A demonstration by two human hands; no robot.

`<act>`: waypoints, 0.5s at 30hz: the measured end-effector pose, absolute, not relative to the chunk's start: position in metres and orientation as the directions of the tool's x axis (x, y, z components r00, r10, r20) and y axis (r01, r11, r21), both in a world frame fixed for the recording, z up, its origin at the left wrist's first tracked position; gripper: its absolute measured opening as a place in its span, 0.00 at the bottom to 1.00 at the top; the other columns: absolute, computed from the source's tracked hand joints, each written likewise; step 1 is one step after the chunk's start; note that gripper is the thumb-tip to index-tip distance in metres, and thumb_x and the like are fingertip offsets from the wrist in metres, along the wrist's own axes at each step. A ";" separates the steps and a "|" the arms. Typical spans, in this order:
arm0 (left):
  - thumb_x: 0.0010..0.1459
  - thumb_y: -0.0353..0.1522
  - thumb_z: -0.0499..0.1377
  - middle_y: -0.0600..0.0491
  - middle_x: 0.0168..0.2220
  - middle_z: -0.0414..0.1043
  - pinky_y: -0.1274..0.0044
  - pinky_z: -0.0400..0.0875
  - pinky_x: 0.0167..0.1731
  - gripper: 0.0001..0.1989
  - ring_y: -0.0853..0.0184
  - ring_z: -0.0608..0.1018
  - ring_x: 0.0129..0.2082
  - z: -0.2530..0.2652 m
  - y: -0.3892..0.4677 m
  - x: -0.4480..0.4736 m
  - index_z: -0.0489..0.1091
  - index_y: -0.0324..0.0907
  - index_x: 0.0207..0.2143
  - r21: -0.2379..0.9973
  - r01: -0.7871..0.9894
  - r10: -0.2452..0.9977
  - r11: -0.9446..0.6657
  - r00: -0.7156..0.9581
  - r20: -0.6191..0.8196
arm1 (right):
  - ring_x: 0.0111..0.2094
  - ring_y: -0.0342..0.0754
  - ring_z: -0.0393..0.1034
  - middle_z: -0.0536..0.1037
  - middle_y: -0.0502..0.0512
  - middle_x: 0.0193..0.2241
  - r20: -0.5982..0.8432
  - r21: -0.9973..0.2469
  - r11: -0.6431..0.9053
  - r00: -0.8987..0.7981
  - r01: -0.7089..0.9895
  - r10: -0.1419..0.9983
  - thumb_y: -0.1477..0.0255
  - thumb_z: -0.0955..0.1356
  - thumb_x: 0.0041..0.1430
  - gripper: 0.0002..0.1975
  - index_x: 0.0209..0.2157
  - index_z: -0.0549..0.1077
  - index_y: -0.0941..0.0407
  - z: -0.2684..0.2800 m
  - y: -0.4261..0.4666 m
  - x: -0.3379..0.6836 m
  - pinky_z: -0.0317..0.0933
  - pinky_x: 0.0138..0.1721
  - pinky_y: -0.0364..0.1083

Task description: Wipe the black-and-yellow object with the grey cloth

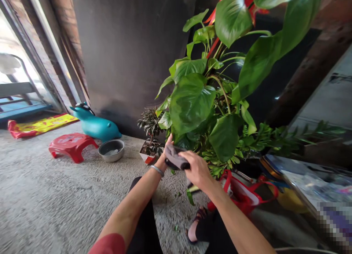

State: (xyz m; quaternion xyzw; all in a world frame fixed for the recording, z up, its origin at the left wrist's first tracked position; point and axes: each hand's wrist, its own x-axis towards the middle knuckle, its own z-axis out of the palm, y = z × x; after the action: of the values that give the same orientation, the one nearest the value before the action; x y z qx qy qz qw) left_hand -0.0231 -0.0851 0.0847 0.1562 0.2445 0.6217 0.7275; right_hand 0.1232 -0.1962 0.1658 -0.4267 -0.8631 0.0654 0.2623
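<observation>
My right hand (199,169) grips a grey piece of cloth with a dark edge (177,158), possibly a glove; its full shape is hidden. The cloth lies against my left hand (167,145), whose visible fingers stretch upward, partly covered by the cloth and close to a leaf. A grey bangle (157,170) circles the left wrist. Just beyond both hands rises a tall plant with broad, glossy green leaves (191,101). Under my right hand, a cut-looking green and pale leaf piece (190,196) is near the floor.
A red bag (244,195) stands right of my feet. Left of a small potted plant (150,149) are a metal bowl (111,151), a red stool (72,145), a teal animal toy (96,125) and a yellow-red packet (44,125). A cluttered table (297,173) edges the right.
</observation>
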 end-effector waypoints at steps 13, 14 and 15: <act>0.72 0.47 0.53 0.45 0.32 0.84 0.60 0.75 0.59 0.23 0.51 0.86 0.46 0.088 -0.097 -0.005 0.79 0.39 0.48 0.447 -0.848 0.953 0.285 0.201 -0.227 | 0.53 0.62 0.79 0.84 0.65 0.51 0.537 -0.350 0.463 -0.230 0.814 0.811 0.86 0.68 0.48 0.30 0.53 0.81 0.57 0.187 -0.149 0.125 0.73 0.58 0.59; 0.72 0.47 0.54 0.46 0.30 0.83 0.61 0.75 0.58 0.23 0.52 0.86 0.43 0.088 -0.096 -0.007 0.80 0.39 0.46 0.459 -0.845 0.957 0.274 0.194 -0.215 | 0.53 0.60 0.79 0.84 0.64 0.52 0.497 -0.345 0.540 -0.339 0.768 0.799 0.87 0.67 0.47 0.32 0.53 0.81 0.56 0.170 -0.164 0.122 0.73 0.58 0.57; 0.71 0.48 0.55 0.47 0.30 0.83 0.62 0.76 0.58 0.24 0.52 0.86 0.41 0.088 -0.095 -0.010 0.80 0.38 0.45 0.467 -0.844 0.961 0.264 0.192 -0.197 | 0.53 0.58 0.80 0.85 0.62 0.51 0.478 -0.354 0.604 -0.417 0.714 0.773 0.88 0.65 0.46 0.33 0.53 0.81 0.55 0.155 -0.180 0.126 0.74 0.57 0.55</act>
State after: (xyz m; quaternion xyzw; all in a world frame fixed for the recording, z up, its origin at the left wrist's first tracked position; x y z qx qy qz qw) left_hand -0.0101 -0.0954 0.0876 0.1281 0.2294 0.5928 0.7613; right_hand 0.1257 -0.1803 0.1550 -0.4422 -0.8403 0.0478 0.3098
